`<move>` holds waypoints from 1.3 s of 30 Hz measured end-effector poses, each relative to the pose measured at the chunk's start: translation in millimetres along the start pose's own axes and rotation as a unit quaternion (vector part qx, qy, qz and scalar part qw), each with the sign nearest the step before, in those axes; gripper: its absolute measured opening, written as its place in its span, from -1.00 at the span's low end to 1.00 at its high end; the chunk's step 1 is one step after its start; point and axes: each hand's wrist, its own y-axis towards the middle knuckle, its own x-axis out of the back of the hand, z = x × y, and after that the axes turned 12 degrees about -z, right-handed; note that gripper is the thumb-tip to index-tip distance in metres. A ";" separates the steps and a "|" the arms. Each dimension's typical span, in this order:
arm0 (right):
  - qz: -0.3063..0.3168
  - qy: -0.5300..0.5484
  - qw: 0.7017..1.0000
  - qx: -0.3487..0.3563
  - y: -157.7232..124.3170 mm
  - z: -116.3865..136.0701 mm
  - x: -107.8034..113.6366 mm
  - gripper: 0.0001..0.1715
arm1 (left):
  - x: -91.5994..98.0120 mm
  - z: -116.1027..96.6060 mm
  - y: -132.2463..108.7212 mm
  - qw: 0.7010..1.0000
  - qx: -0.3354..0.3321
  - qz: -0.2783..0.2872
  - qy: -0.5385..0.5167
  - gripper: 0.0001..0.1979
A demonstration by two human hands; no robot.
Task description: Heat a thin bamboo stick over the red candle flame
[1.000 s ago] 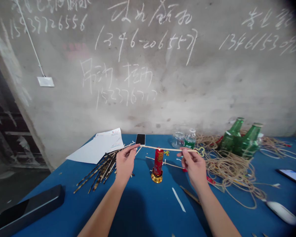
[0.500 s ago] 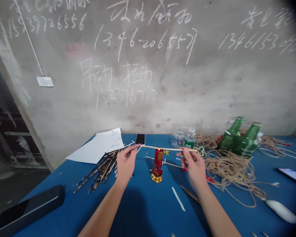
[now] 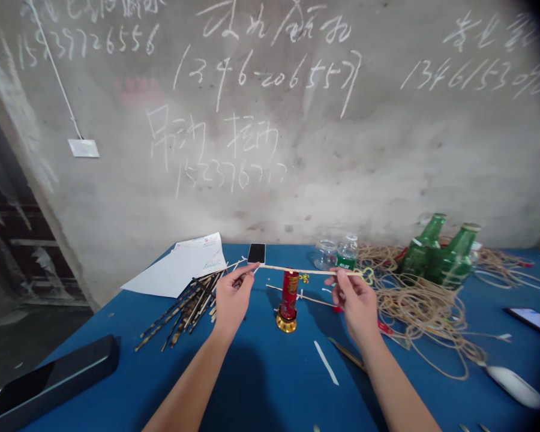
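A thin pale stick (image 3: 276,269) stretches nearly level between my hands, passing over the top of a red candle (image 3: 289,294) in a gold base. My left hand (image 3: 234,295) pinches the stick's left end, where a short pale piece angles down beside the fingers. Toward the other end, my right hand (image 3: 354,300) holds it between thumb and fingers. A yellow-green looped shape (image 3: 367,276) shows just past the right fingers. There is a small bright spot at the candle's top, close under the stick; whether they touch I cannot tell.
Dark-marked sticks (image 3: 184,312) lie by white papers (image 3: 175,270) on the left. Coiled cord (image 3: 425,318) and green bottles (image 3: 454,255) occupy the right. A glass jar (image 3: 324,255) and plastic bottle (image 3: 347,252) stand behind. A dark long case (image 3: 54,384) rests at front left.
My left hand has shifted very slightly right, its fingers curling a little more around the stick's end. The right hand keeps its grip, and the stick stays over the candle.
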 end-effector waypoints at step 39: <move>0.014 -0.010 1.000 0.024 2.4 -2.9 0.4 -0.51 | 0.4 9.6 -0.2 1.000 0.018 0.003 -0.015 -0.68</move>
